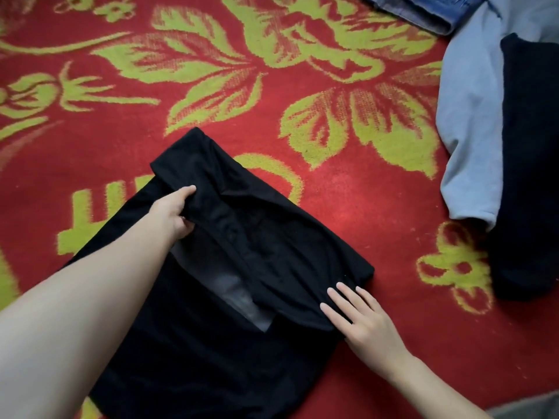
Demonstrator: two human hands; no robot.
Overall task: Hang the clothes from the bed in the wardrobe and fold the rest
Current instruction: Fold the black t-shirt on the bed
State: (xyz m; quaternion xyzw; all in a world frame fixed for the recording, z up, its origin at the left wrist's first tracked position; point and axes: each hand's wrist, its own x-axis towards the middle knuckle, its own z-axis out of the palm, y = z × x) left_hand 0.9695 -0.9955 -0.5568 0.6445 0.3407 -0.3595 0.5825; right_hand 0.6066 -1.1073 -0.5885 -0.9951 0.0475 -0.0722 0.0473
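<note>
Folding a black garment on the red bedspread
The left hand is gripping its turned-over edge and the right hand is pressing flat; seemingly half-folded, with a blue garment and jeans still lying unfolded nearby

Strong red ground on the blanket, woven over with a yellow-green pattern of large leaves, flowers and stems, the green streaked with red. The black garment is plain, with one dull grey patch near its middle. At right, a pale blue garment, plain, and a dark navy garment, near black. Top right: blue denim, faded. Lower right corner: grey cloth.
</note>
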